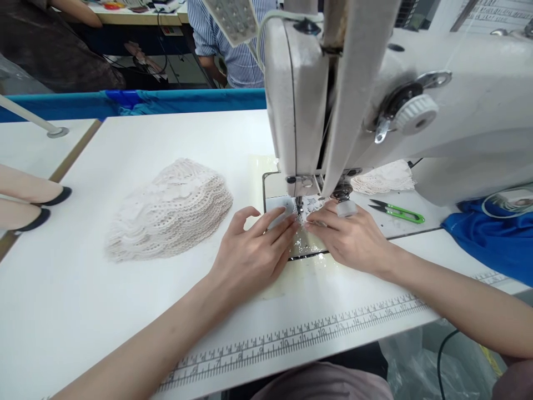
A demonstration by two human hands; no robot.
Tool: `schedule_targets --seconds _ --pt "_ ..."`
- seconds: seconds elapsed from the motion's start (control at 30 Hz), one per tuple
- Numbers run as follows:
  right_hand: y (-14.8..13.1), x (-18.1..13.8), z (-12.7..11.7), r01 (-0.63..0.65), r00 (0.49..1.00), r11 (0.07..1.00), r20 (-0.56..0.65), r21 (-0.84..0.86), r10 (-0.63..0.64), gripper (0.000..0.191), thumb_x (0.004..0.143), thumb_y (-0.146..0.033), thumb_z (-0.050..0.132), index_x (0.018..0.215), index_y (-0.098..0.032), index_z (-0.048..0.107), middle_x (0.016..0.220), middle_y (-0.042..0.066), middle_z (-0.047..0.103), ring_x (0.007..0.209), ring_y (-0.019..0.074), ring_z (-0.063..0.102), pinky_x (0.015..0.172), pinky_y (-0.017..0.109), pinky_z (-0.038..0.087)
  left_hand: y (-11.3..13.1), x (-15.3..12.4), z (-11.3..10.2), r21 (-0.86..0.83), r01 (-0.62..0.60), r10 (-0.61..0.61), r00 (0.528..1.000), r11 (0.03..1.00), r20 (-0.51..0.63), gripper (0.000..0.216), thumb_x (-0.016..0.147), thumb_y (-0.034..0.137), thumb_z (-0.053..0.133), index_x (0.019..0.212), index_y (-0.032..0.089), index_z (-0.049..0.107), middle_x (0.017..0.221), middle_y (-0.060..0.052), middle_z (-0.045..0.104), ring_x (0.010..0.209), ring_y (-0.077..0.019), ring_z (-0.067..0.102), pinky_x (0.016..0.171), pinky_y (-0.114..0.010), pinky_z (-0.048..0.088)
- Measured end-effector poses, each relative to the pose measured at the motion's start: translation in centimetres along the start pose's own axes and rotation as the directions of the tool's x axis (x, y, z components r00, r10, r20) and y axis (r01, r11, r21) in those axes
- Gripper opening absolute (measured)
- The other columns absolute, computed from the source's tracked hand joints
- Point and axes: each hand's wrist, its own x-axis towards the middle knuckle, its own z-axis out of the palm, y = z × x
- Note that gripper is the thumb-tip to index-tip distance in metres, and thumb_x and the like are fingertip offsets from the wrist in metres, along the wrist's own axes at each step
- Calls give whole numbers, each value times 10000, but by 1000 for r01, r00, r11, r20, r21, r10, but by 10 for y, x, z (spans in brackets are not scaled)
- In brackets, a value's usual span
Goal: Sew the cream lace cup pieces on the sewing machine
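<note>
Under the presser foot (298,206) of a white sewing machine (291,100) lies a small piece of white lace (311,203), partly covered by my fingers. My left hand (256,244) rests flat at the left of the needle, fingers stretched out and fingertips at the lace edge. On the other side, my right hand (353,236) has its thumb and fingers pressed together on the lace, close to the foot. Left of my hands sits a layered pile of cream lace pieces (170,214).
Green-handled thread snips (400,213) lie right of the needle, before more lace (385,178). Blue cloth (491,239) bunches at the right. A printed ruler (287,341) runs along the front edge of the white table (54,311). Other people (245,50) are beyond the table.
</note>
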Motion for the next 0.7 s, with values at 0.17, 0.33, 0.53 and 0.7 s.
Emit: schedule_targets --seconds 0.17,0.33,0.53,0.7 --pt "1 0 1 -14 999 1000 45 -23 15 305 852 -34 453 980 -151 704 936 53 727 913 200 595 711 320 449 -3 1 2 2 16 -16 1000 1000 -8 262 899 148 488 1125 189 614 1123 -29 697 1095 -221 615 863 -441 379" --pt "2 3 4 -20 998 998 52 -52 23 284 872 -59 475 1022 -147 700 936 66 723 945 209 595 745 329 466 -7 2 6 6 23 -23 1000 1000 -12 253 897 158 493 1112 183 625 1125 -32 696 1098 -231 615 874 -439 369" --pt "2 2 5 -19 998 998 67 -62 23 298 886 -58 462 1052 -151 691 980 60 725 952 204 617 766 333 492 -8 3 9 8 50 -50 999 999 -6 246 905 185 494 1110 172 630 1142 -33 689 1105 -242 611 889 -443 352" --pt "3 1 5 -17 997 997 75 -82 23 319 847 -29 486 1065 -151 684 1013 63 720 953 211 625 791 341 498 -9 5 11 4 64 -64 998 998 -6 236 906 198 493 1085 160 642 1152 -45 684 1103 -250 612 892 -453 348"
